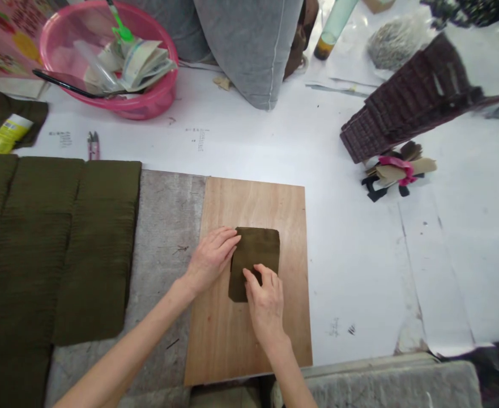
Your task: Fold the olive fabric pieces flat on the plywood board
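Olive cloth (pixel 256 246) runs lengthwise up mid-frame; left grip (pixel 212 255) flat at its upper-left edge, right grip (pixel 267 297) part-open nearer its middle, neither visibly pinching.

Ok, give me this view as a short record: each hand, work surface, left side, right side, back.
Left hand: fingertips at the upper left edge of the olive piece
Right hand: thumb and forefinger over the piece's lower half; grip unclear
Work surface: wooden board, olive piece flat on it
Left side: rows of overlapping olive pieces
Right side: bundled maroon strips
Back: pink basin with folded papers
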`<state>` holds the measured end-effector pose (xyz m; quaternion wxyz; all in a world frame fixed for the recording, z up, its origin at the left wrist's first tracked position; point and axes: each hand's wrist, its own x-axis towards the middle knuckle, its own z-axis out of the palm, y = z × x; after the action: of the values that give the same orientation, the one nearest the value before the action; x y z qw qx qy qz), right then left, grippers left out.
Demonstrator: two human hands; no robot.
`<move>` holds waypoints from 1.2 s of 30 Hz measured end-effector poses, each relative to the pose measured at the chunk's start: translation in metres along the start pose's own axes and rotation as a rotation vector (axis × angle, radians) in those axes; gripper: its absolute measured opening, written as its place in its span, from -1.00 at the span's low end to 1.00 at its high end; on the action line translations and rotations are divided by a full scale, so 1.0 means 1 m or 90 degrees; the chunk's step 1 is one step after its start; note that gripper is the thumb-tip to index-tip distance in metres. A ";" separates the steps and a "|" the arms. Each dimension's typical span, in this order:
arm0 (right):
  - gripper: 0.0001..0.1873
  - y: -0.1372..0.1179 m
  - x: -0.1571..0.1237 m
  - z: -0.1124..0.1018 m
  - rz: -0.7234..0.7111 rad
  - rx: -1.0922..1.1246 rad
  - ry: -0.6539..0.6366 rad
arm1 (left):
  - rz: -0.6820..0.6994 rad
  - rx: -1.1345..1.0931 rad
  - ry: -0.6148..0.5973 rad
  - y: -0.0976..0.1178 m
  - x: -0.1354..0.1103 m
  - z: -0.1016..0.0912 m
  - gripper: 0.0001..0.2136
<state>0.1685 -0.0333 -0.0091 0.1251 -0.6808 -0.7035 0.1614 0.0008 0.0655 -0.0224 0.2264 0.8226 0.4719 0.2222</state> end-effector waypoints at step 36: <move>-0.38 0.017 0.003 0.019 -0.106 -0.026 -0.059 | 0.007 0.055 -0.077 -0.028 0.063 0.000 -0.80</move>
<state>0.1759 -0.0312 -0.0335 0.0915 -0.6143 -0.7656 0.1676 0.0108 0.1331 -0.0294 0.2173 0.8460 0.4623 0.1527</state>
